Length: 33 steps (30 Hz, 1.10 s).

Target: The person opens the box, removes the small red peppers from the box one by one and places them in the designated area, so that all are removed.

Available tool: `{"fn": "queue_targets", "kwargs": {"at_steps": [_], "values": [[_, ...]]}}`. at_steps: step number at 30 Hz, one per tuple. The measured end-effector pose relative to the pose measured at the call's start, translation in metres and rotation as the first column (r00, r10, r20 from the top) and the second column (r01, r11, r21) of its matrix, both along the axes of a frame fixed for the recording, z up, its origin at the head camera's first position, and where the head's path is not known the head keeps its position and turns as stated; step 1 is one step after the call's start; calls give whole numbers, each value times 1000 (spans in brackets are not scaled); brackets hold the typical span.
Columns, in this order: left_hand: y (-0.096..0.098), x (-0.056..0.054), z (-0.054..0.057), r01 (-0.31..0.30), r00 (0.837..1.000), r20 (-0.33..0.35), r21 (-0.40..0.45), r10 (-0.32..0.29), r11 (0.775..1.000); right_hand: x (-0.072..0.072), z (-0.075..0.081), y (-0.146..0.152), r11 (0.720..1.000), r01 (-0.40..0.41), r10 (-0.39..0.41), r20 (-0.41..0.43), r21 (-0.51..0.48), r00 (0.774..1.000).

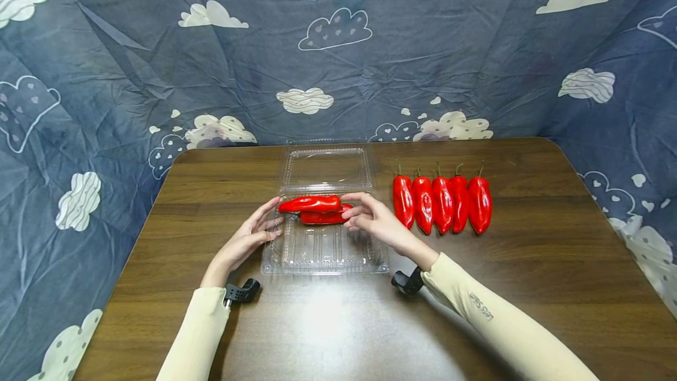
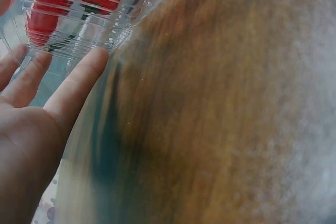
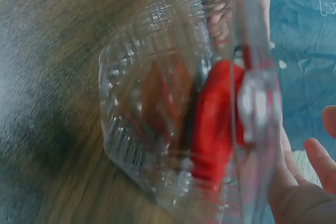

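Observation:
A clear plastic clamshell container lies opened on the table, its lid folded away toward the back. Two glossy red peppers lie crosswise, side by side, along the rear of its base. At the container's left side is my left hand; its extended fingertips reach the ribbed wall in the left wrist view. My right hand is at the right end of the peppers, fingers loosely bent and overlapping the nearer one in the head view. The right wrist view shows a pepper through the clear wall.
Several more red peppers with green stems stand in a neat row on the wooden table, right of the container. Behind the table hangs a blue cloud-print cloth. Dark straps circle both wrists.

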<state>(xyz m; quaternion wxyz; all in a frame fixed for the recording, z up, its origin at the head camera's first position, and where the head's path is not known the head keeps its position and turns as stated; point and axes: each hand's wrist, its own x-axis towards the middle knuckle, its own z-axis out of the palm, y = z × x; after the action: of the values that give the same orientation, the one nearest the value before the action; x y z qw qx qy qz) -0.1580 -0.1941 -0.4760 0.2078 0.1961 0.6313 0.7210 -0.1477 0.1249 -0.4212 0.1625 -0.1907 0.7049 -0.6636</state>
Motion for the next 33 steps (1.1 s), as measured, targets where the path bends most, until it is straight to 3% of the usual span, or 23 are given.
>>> {"fn": "queue_targets", "kwargs": {"at_steps": [15,24,33], "values": [[0,0,-1,-9,1000,1,6,9,1000,-8,-4,-15,998,-10,6,59,65,998],[1,0,1,-9,1000,8,10,9,1000,-12,-9,-15,999,-29,25,115,39,993],[1,2,3,-12,1000,19,13,12,1000,-12,-12,-15,986,-90,79,85,140,993]]}}
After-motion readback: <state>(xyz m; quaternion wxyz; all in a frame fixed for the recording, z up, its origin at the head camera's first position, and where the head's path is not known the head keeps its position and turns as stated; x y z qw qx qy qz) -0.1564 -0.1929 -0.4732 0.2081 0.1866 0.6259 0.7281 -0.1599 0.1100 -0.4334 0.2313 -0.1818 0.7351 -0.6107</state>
